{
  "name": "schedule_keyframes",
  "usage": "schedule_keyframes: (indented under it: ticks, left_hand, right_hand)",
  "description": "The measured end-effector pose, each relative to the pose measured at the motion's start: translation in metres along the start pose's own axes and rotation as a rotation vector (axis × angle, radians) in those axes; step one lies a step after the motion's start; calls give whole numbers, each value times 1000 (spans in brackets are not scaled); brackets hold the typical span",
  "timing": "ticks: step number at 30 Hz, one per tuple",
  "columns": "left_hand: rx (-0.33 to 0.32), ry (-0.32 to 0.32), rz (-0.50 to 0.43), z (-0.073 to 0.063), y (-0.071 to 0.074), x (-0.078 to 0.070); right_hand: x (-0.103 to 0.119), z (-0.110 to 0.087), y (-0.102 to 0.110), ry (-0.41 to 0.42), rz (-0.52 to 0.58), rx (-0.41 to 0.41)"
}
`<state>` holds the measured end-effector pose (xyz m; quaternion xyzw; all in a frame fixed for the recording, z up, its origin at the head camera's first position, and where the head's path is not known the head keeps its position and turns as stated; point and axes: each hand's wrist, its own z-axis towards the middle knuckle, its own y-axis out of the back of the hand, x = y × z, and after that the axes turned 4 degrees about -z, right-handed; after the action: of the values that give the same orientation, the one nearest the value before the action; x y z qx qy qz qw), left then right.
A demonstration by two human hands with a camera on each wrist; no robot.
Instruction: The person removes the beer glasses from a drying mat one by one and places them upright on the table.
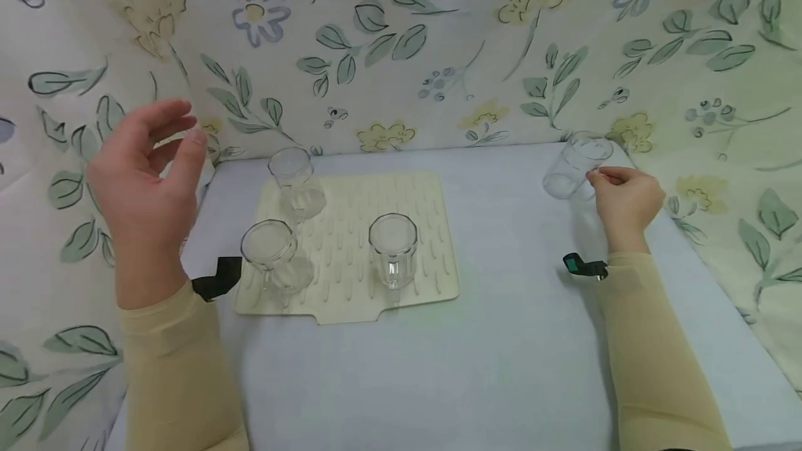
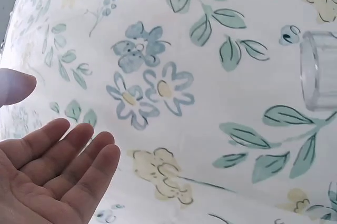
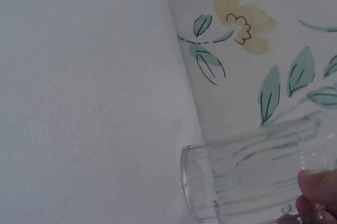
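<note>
My right hand (image 1: pixel 626 204) pinches a clear glass mug (image 1: pixel 560 174) at its side, at the far right corner of the table. In the right wrist view, the thumb and fingertips (image 3: pixel 315 184) are at one end of this tilted mug (image 3: pixel 253 169); the rest of the hand is out of frame. My left hand (image 1: pixel 147 176) is raised at the left, fingers loosely bent, holding nothing. The left wrist view shows its palm (image 2: pixel 47 182) and a glass mug's rim (image 2: pixel 309 71) at the right edge.
Three more clear glass mugs stand on a cream ridged drying mat (image 1: pixel 351 308): one at the back left (image 1: pixel 291 169), one at the front left (image 1: pixel 269 246) and one at the front right (image 1: pixel 392 246). Flower-print cloth (image 1: pixel 451 40) rises behind the white table (image 1: pixel 489 367).
</note>
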<state>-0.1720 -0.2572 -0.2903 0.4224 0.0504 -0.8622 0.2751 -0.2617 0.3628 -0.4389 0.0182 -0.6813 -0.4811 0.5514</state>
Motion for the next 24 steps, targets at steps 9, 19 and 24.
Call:
schedule_keyframes:
  ticks: [9,19,24]
  left_hand:
    - [152,319,312,9,1,74]
    - [306,388,419,3,3,161]
    - [402,421,417,-2,5,183]
  right_hand:
    - [-6,1,6,-48,-21,4]
    - [1,-1,-1,-31,-35,8]
    - [6,-2,-4,-44,-21,21]
